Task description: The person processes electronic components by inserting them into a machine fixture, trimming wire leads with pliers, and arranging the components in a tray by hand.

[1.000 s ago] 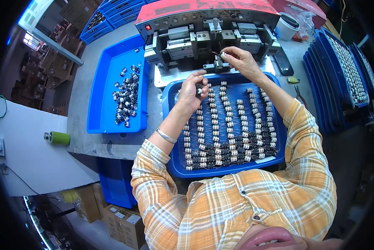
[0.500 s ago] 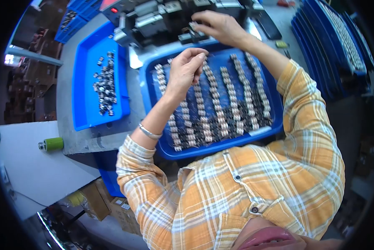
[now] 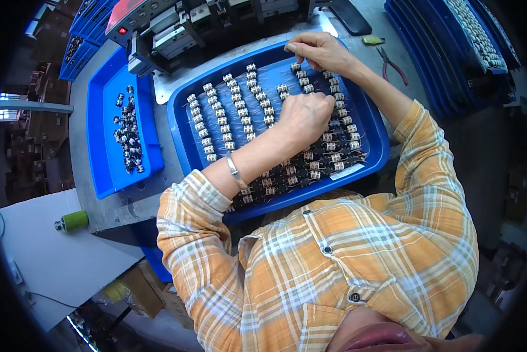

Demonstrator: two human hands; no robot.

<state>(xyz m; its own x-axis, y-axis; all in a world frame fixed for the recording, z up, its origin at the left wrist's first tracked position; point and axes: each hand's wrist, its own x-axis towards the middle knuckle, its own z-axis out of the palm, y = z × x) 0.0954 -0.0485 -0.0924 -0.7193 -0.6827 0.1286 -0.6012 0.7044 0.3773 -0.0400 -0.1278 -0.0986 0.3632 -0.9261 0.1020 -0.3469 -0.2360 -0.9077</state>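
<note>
Rows of small wound parts [image 3: 238, 104] with thin wire leads lie in a blue tray [image 3: 184, 146] in front of me. My left hand [image 3: 307, 117] is over the right half of the tray, knuckles up, its fingers curled down and hidden beneath it. Above the tray's upper right part is my right hand [image 3: 319, 53], with thumb and index finger pinched together; anything between their tips is too small to make out. A dark machine with metal blocks [image 3: 172, 36] stands just beyond the tray.
To the left sits a blue bin [image 3: 102, 170] with loose parts. Pliers [image 3: 392, 66] and a black phone-like object [image 3: 350, 17] lie at the upper right. Stacked blue trays [image 3: 427, 64] stand at right. A green cylinder [image 3: 75, 220] is at the lower left.
The view has shifted. My left hand has gone from the tray's far edge to over its right half. My right hand has left the machine and come over the tray.
</note>
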